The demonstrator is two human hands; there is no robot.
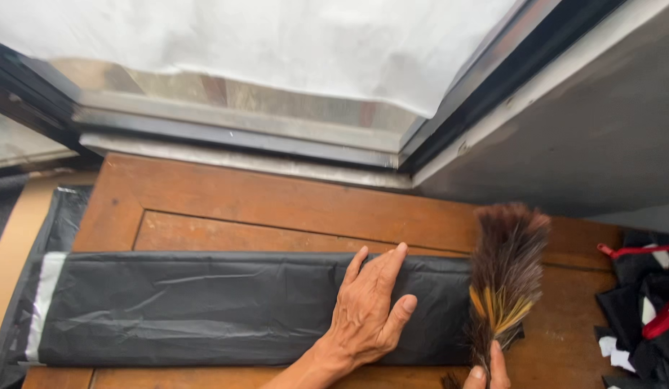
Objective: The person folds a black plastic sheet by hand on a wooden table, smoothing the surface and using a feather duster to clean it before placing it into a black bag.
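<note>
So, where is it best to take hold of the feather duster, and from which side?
Probably at the narrow bound base of the feather duster, coming from the near edge of the wooden table. The feathers fan out soft and wide toward the window; the right hand already pinches that base, while the left hand lies flat on the black plastic sheet.

Soft window daylight (sharp, shadowless)

Brown wooden table [277,198]; folded black plastic sheet [205,306] flat on it; dark fabric pile [641,310] right.

Bare left hand [365,313], wrist unsleeved; right hand [487,373] fingertips bare, ringless.
</note>
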